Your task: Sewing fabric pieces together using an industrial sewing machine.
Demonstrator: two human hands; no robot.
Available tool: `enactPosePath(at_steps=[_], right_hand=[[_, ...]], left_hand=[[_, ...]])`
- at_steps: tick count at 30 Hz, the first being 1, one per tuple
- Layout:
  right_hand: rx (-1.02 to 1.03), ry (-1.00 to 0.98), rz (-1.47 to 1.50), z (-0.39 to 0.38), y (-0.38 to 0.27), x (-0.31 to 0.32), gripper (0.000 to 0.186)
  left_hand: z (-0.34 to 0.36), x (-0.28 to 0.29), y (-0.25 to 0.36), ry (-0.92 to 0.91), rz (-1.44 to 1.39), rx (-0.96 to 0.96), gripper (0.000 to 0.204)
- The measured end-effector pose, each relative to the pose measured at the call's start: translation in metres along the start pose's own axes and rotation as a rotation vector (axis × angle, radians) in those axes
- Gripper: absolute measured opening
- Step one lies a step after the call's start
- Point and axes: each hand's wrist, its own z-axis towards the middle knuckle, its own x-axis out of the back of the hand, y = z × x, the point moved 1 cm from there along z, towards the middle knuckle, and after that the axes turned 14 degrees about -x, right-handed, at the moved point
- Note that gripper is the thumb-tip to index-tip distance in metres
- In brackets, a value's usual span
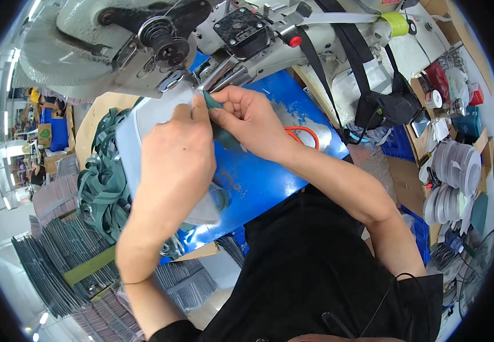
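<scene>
My left hand point(181, 148) presses down on a pale mesh fabric panel point(126, 151), its fingers bent together at the panel's edge just below the sewing machine's presser foot point(173, 81). Beside it, my right hand point(252, 119) pinches a dark green fabric strip point(226, 137) between thumb and index finger. The strip meets the panel close to the foot, and its upper end lies between my two hands. My left hand hides much of the panel, whose lower part shows under my wrist.
A heap of green strips point(101, 176) hangs at the left of the blue table point(258, 188). Orange-handled scissors point(310, 135) lie right of my right hand. The sewing machine point(116, 45) spans the back. Stacked panels point(47, 268) stand lower left; tape rolls point(455, 171) sit far right.
</scene>
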Motion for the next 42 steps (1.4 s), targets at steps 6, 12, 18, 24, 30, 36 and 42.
enactPosePath(at_steps=[6,12,18,24,30,36,42], right_hand=[[0.033,0.0,0.04,-0.001,0.011,0.005,0.017],[-0.029,-0.06,-0.033,-0.032,0.01,0.015,0.03],[-0.083,-0.098,-0.055,-0.058,0.008,0.02,0.038],[-0.12,-0.113,-0.083,-0.07,-0.006,0.022,0.044],[-0.093,-0.137,-0.062,-0.042,-0.011,0.02,0.045],[-0.096,-0.095,-0.061,-0.011,-0.012,0.011,0.035],[-0.08,-0.044,0.031,0.001,-0.003,0.003,0.019]], left_hand=[[0.013,-0.025,0.016,0.28,-0.323,0.316,0.026],[-0.045,-0.09,0.061,0.743,-0.31,0.136,0.069],[-0.095,-0.075,0.055,0.333,-0.14,0.055,0.09],[-0.084,-0.011,0.023,0.053,0.063,-0.149,0.08],[-0.06,0.016,-0.011,-0.115,0.157,-0.223,0.074],[-0.037,0.023,-0.046,-0.19,0.178,-0.312,0.061],[-0.022,0.026,-0.063,-0.188,0.184,-0.307,0.053]])
